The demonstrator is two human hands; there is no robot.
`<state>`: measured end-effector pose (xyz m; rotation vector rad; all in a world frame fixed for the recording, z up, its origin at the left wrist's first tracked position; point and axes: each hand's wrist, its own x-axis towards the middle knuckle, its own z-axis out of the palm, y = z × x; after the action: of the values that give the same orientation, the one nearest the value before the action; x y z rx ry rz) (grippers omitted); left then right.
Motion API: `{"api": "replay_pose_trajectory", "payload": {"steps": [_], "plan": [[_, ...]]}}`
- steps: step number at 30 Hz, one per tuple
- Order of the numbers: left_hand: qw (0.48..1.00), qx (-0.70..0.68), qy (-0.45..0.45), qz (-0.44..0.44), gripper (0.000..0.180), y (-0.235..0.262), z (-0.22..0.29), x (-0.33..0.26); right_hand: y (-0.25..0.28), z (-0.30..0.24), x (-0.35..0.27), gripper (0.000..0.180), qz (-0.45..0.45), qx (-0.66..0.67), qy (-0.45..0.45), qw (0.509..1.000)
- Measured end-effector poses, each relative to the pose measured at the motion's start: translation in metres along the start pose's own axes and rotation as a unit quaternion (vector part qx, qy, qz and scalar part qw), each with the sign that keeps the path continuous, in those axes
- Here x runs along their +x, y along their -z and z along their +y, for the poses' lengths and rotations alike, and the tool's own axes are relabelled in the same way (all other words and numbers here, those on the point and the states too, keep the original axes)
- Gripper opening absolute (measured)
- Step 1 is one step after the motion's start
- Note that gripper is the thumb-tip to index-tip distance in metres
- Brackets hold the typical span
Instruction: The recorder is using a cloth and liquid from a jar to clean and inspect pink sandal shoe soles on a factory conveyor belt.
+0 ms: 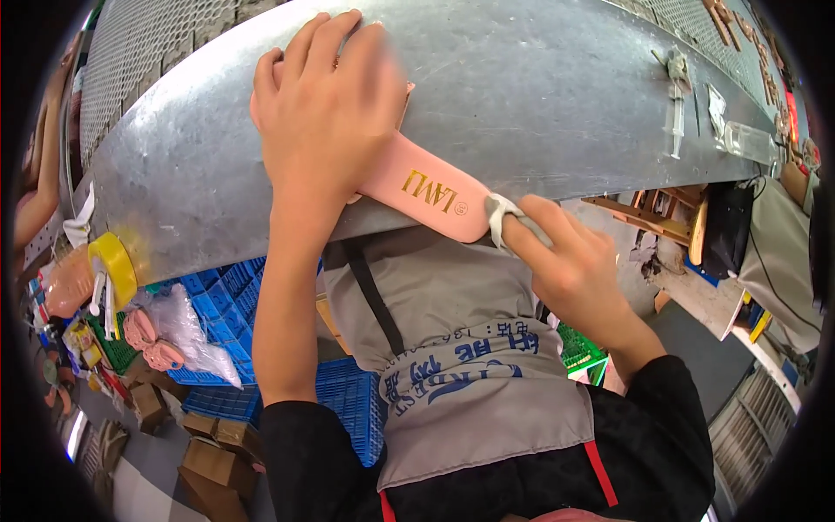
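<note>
Your left grip clasps the far left end of the pink sandal, which slants over the near edge of the grey metal table, while your right grip pinches a white cloth against the sandal's near right end, well left of a syringe.

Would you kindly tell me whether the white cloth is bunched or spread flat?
Bunched: the white cloth is gathered in folds in the right hand.

Light gleaming on my grey metal desk.
Beyond its far edge, pale mesh; below, to my left, blue plastic crates, cardboard boxes and grey floor.
</note>
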<state>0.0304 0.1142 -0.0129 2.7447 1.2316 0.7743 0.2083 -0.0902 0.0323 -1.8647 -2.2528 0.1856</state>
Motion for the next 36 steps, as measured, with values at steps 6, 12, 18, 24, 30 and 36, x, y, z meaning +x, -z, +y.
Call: {"api": "replay_pose_trajectory", "payload": {"steps": [6,12,18,24,30,36], "plan": [[1.0,-0.005,-0.008,0.0,0.032,-0.002,-0.001,0.003,0.004,-0.01,0.006,0.037,-0.003,0.006,-0.015,1.0],[1.0,-0.015,0.0,0.004,0.032,-0.001,-0.003,0.003,0.004,-0.017,0.012,0.038,-0.029,-0.007,-0.028,0.999],[1.0,-0.004,0.012,0.015,0.029,-0.001,0.0,-0.001,0.012,-0.019,0.0,0.038,-0.048,-0.035,-0.027,0.998],[0.995,-0.014,-0.014,0.099,0.017,-0.002,-0.005,-0.009,0.004,-0.023,0.012,0.04,0.0,-0.022,-0.013,1.0],[0.988,-0.102,-0.033,0.113,0.016,-0.004,-0.008,-0.007,0.007,-0.03,0.007,0.037,-0.038,-0.034,-0.059,0.997],[0.98,-0.154,-0.019,0.124,0.011,-0.009,-0.001,-0.008,0.005,-0.031,0.001,0.036,-0.019,-0.049,-0.065,0.997]]}}
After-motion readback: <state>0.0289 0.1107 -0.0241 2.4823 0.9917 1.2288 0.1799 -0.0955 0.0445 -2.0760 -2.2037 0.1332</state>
